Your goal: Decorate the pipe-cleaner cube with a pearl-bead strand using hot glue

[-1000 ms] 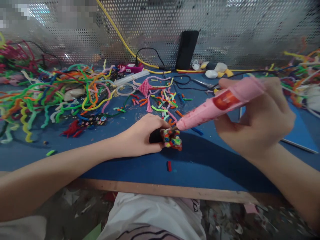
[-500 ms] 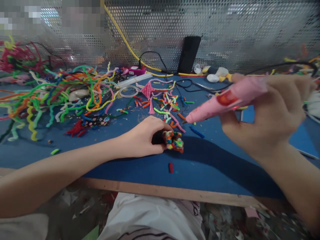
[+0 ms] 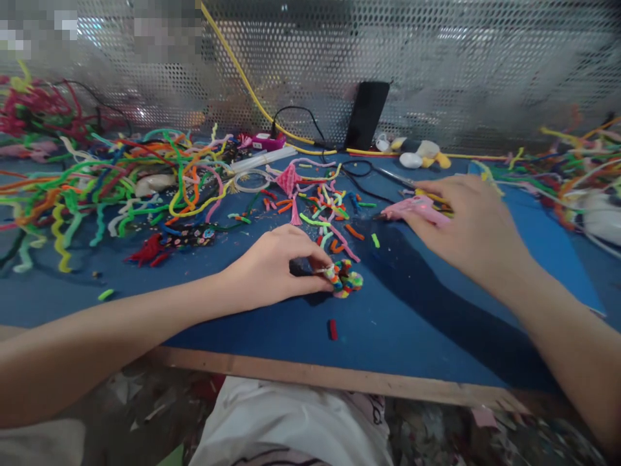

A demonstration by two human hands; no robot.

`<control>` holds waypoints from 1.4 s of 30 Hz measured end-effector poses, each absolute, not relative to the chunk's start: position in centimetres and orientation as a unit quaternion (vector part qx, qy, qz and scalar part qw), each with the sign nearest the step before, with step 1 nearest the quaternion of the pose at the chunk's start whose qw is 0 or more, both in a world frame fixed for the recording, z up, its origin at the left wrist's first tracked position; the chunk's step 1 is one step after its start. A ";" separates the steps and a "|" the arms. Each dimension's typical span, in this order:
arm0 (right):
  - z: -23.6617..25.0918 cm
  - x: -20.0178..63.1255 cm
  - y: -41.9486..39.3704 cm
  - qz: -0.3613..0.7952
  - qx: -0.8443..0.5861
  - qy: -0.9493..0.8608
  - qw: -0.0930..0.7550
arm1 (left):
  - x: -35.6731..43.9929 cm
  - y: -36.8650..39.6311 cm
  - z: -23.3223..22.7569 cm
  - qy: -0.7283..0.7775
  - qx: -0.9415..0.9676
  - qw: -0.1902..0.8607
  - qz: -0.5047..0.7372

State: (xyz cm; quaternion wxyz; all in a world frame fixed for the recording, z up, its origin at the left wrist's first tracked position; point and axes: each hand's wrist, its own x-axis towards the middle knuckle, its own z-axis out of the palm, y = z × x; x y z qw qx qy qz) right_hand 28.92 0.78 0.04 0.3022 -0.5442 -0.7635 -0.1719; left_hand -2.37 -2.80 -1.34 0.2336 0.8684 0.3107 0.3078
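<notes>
Perforated metal sheeting backs a blue worktop (image 3: 272,330) with a bare wooden front edge. At far left lies a loose heap of pipe cleaners (image 3: 111,188) in green, orange, yellow and red. Cut offcuts (image 3: 323,210) are scattered mid-worktop, beyond the hands, with a pink tassel-like piece (image 3: 290,178) among them.

Left hand (image 3: 272,268): resting on the worktop, fingertips in a narrow pinch on a small multicoloured pipe-cleaner ball (image 3: 345,279), which sits on the surface touching the thumb and forefinger. A short red offcut (image 3: 332,329) lies just in front of it, apart.

A black phone (image 3: 365,115) leans upright against the sheeting, with a yellow cable (image 3: 242,77) running behind.

Right hand (image 3: 460,223): palm down, fingers laid loosely over a pink glue gun (image 3: 412,208) lying on the worktop; the grip appears slack, though whether the tool is fully released cannot be told. More pipe cleaners (image 3: 563,162) are piled at far right.

Assessment: the gluing tool is being set down while the ball is held steady. The next move likely calls for both hands on the ball, pressing or shaping it.
</notes>
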 end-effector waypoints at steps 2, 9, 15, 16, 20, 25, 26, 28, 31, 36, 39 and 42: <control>0.9 27.1 -0.9 -0.044 -0.375 -0.871 0.315 | -2.3 -3.0 -1.4 0.306 0.871 0.219 0.315; 0.0 23.5 -3.7 0.127 -0.311 -0.889 0.310 | -2.2 -3.0 -1.2 0.303 0.881 0.178 0.317; -0.3 23.4 -3.6 0.126 -0.311 -0.885 0.321 | -2.1 -3.4 -1.0 0.341 0.867 0.187 0.311; -0.3 23.4 -3.6 0.123 -0.311 -0.887 0.320 | -2.1 -3.5 -1.0 0.348 0.862 0.203 0.307; -0.4 23.4 -3.5 0.115 -0.308 -0.891 0.313 | -2.1 -3.6 -0.9 0.357 0.845 0.243 0.315; -0.5 23.4 -3.5 0.112 -0.302 -0.894 0.313 | -2.1 -3.7 -1.0 0.371 0.829 0.258 0.329; -0.5 23.4 -3.5 0.114 -0.304 -0.892 0.315 | -2.0 -3.7 -1.1 0.379 0.822 0.267 0.331; -0.5 23.2 -3.7 0.124 -0.310 -0.886 0.321 | -1.9 -3.8 -1.1 0.392 0.807 0.289 0.334; -0.5 23.0 -4.0 0.149 -0.320 -0.877 0.326 | -1.7 -4.0 -1.1 0.391 0.788 0.323 0.348; -0.5 22.8 -4.2 0.177 -0.323 -0.869 0.330 | -1.5 -4.0 -0.9 0.374 0.779 0.351 0.361; -0.5 22.8 -4.2 0.185 -0.319 -0.868 0.332 | -1.4 -4.0 -0.8 0.363 0.784 0.350 0.364; -0.4 22.8 -4.3 0.187 -0.316 -0.870 0.330 | -1.4 -3.9 -0.9 0.351 0.789 0.344 0.370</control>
